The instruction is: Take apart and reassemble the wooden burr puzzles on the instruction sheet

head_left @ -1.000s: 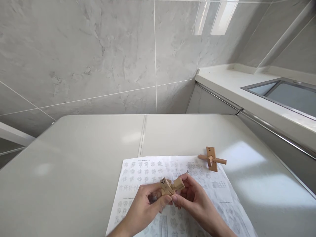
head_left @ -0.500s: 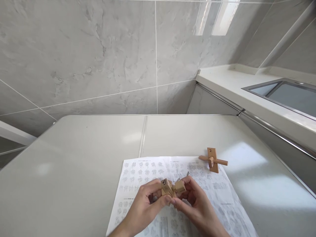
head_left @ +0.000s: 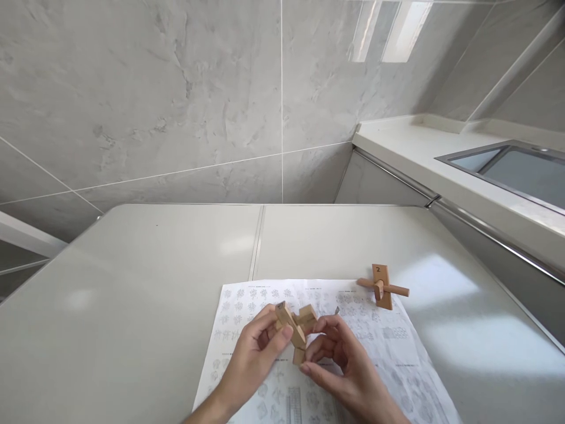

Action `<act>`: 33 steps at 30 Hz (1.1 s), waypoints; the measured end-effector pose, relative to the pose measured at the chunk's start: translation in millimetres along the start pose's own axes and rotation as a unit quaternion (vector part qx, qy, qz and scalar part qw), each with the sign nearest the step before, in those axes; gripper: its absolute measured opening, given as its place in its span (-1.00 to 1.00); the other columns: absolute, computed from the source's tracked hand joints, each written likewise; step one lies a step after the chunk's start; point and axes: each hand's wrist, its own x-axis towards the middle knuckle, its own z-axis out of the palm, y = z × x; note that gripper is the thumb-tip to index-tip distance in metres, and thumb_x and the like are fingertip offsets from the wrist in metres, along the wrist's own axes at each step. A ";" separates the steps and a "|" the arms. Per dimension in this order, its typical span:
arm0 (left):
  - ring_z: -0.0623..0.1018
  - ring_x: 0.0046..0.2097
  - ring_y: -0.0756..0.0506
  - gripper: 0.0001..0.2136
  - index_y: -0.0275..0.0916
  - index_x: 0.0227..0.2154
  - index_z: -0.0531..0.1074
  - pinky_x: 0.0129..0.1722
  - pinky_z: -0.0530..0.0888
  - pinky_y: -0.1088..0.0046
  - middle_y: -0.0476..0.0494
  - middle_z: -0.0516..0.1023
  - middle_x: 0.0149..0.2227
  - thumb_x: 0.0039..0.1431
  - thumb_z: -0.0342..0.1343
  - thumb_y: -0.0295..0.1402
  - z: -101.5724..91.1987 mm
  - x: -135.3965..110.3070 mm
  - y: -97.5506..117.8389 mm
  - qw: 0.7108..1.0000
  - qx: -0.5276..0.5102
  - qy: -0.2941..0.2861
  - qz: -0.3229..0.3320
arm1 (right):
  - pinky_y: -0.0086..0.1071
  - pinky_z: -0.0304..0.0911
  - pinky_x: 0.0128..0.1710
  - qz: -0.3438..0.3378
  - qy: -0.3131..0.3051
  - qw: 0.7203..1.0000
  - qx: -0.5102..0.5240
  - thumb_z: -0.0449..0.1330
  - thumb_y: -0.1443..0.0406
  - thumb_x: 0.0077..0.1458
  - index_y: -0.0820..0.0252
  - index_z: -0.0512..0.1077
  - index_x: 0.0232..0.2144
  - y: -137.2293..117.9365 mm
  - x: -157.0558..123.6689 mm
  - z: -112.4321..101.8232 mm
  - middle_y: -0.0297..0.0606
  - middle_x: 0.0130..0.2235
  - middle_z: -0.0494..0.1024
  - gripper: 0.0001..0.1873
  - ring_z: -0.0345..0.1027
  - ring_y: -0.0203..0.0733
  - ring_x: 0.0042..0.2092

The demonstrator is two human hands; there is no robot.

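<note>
At 6 o'clock above the tabletop (head_left: 132, 282), over the diagram sheet (head_left: 397, 347), left hand (head_left: 253, 353) and right hand (head_left: 342, 368) together clamp the wooden puzzle (head_left: 295, 327): pieces crossed, interlock judged incomplete. A numbered cross (head_left: 382, 287) lies at 2 o'clock.

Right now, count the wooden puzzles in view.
2. The held puzzle is gripped by the left hand and right hand over the sheet. The puzzle marked 2 lies at the sheet's far right corner. Pieces may be hidden behind the fingers.
</note>
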 end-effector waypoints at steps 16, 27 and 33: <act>0.40 -0.44 -0.02 -0.54 -0.21 -0.27 0.47 -0.34 0.41 0.41 -0.04 0.52 -0.37 0.49 0.10 0.12 -4.3 5.0 1.8 0.996 -0.080 0.006 -0.037 | -0.20 0.60 -0.07 -0.146 0.057 0.921 -0.357 0.31 0.30 0.32 -0.08 0.38 0.21 8.8 4.8 -14.1 -0.14 0.10 0.54 -0.55 0.57 0.03 0.01; 0.26 -0.45 0.02 -0.51 -0.18 -0.34 0.32 -0.37 0.30 0.45 0.10 0.26 -0.45 0.53 0.02 0.15 -4.2 1.2 1.1 0.997 -0.034 -0.049 -0.043 | -0.11 0.56 -0.10 -0.178 0.007 0.889 -0.422 0.00 0.43 0.47 -0.09 0.42 0.31 6.7 6.0 -11.0 -0.07 0.07 0.46 -0.49 0.52 0.01 -0.06; 0.16 -0.44 0.00 -0.48 -0.15 -0.37 0.27 -0.43 0.28 0.46 0.13 0.11 -0.45 0.49 0.02 0.20 -2.1 1.0 -0.4 0.994 -0.074 -0.061 -0.059 | -0.04 0.58 -0.04 -0.163 -0.007 0.890 -0.425 0.08 0.44 0.43 -0.05 0.45 0.16 4.6 5.4 -11.6 -0.08 0.06 0.48 -0.61 0.51 0.09 0.03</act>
